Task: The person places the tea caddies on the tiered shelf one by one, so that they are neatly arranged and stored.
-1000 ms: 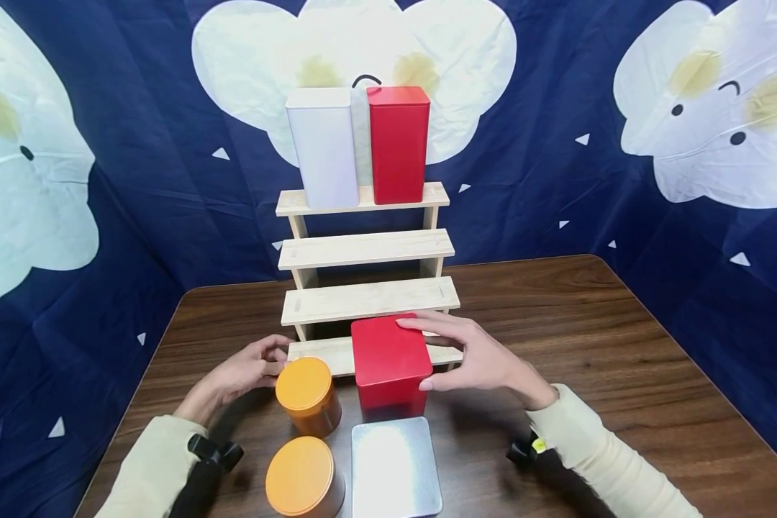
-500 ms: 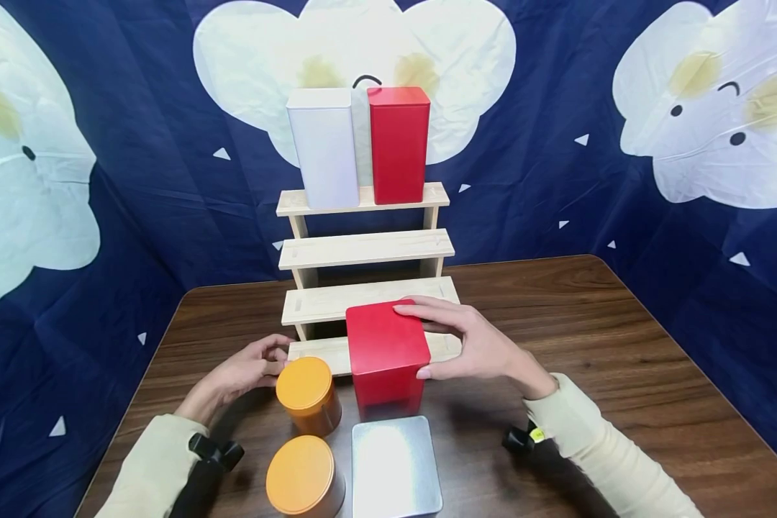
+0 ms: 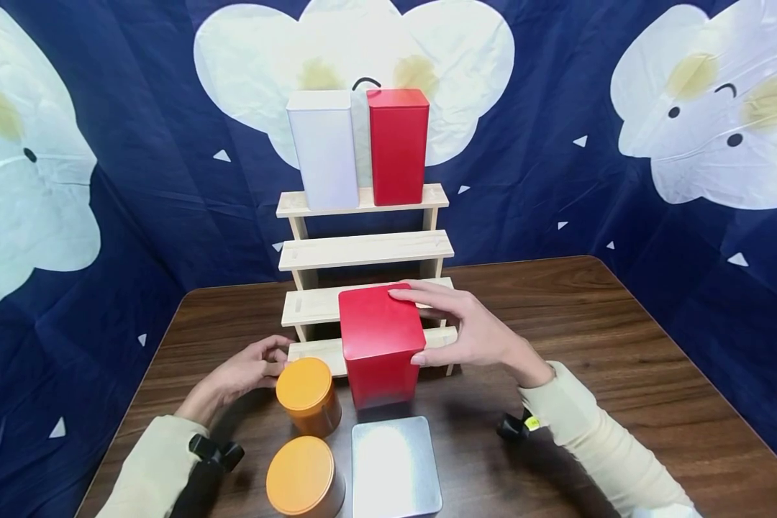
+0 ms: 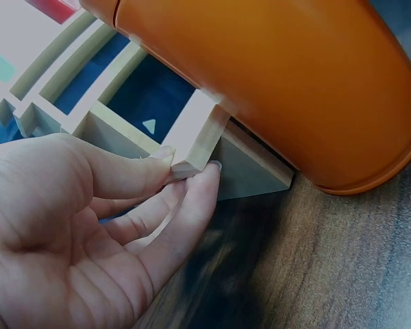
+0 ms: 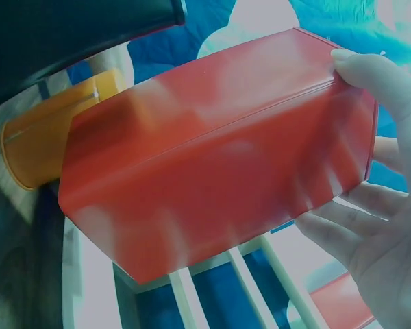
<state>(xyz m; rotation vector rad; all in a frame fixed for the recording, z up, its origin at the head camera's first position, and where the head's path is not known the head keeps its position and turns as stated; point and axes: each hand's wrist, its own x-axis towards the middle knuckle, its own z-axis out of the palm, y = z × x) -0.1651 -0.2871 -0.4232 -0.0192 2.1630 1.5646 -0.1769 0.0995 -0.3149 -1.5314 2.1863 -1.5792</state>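
Observation:
My right hand (image 3: pixel 473 334) grips a red square tin (image 3: pixel 382 324) near its lid, thumb on the near side and fingers over the far side. The tin overlaps the two lower steps of a wooden tiered display stand (image 3: pixel 362 248) in the head view. In the left wrist view, the thumb and fingers of my left hand (image 4: pixel 116 212) pinch the end of the stand's lowest step (image 4: pixel 198 130). An orange round tin (image 3: pixel 304 392) stands right beside that hand, in front of the step.
On the top step are a white tall tin (image 3: pixel 324 147) and a red tall tin (image 3: pixel 398 147). Nearer me on the wood-grain table (image 3: pixel 557 316) stand a second orange tin (image 3: pixel 301 475) and a silver square tin (image 3: pixel 396 467). Blue cloth (image 3: pixel 524 208) with cloud shapes surrounds the table.
My right hand has raised the red square tin and carried it a little forward and left, toward the stand. The left hand has stayed at the step's end.

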